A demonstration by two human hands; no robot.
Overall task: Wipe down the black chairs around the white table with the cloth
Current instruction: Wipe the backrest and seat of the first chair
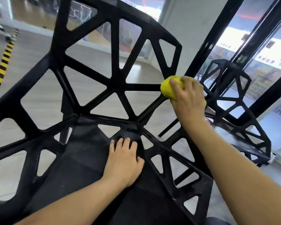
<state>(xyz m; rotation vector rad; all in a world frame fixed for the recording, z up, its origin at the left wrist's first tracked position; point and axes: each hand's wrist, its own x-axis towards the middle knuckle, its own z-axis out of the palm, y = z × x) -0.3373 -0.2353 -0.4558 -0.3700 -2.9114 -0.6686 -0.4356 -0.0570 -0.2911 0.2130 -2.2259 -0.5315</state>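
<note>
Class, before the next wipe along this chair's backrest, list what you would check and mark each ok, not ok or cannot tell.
1. Yellow cloth gripped by right hand: ok.
2. Cloth touching the near black chair at a backrest strut: ok.
3. Left hand flat on the seat, steadying it: ok.
4. Left hand clear of the cloth's path: ok.
5. Cloth clean enough: cannot tell.
6. Second black chair already wiped: cannot tell.

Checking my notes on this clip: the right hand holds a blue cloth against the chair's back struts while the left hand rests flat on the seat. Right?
Not quite: the cloth is yellow, not blue, as the head view shows. The right hand holds it against the chair struts; the left hand rests flat on the seat.
</note>
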